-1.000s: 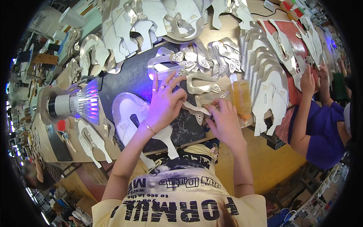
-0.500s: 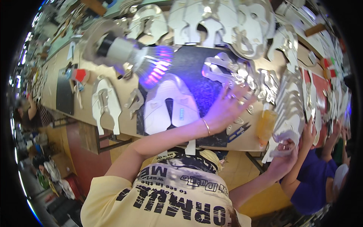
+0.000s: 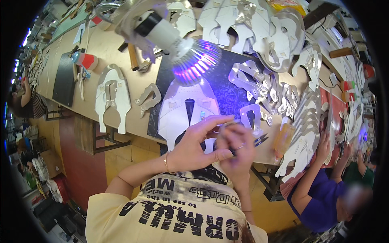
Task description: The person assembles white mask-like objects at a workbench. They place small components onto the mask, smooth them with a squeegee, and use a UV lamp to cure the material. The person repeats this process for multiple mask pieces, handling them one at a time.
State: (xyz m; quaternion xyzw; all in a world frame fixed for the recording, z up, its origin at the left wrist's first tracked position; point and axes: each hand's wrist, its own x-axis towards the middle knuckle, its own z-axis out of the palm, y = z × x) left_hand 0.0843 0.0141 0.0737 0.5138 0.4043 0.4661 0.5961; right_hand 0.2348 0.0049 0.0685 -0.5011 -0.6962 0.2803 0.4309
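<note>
My left hand (image 3: 193,148) and my right hand (image 3: 239,148) are together over the table's front edge. The left hand's thumb and forefinger are spread apart, with the right fingers between them. Motion smears my right hand, and I cannot make out whether it holds anything. Beyond them a white shoe upper (image 3: 182,107) lies on the dark mat (image 3: 227,89) under a glowing lamp (image 3: 196,60). A silver trim piece (image 3: 244,113) lies just past my right hand, with dark thread snips (image 3: 261,140) beside it. Several more silver trims (image 3: 277,91) are heaped behind.
An overlapping row of white uppers (image 3: 304,137) runs along the right, beside an amber container (image 3: 283,139). More uppers (image 3: 227,20) are stacked at the back. Another upper (image 3: 112,97), a silver trim (image 3: 150,97) and a red-white cup (image 3: 87,60) stand left. A co-worker in purple (image 3: 316,198) is at right.
My left hand has drawn back from the silver trims toward me. My right hand has left the row of uppers at right and come to the left hand. The silver trim beyond my hands now shows.
</note>
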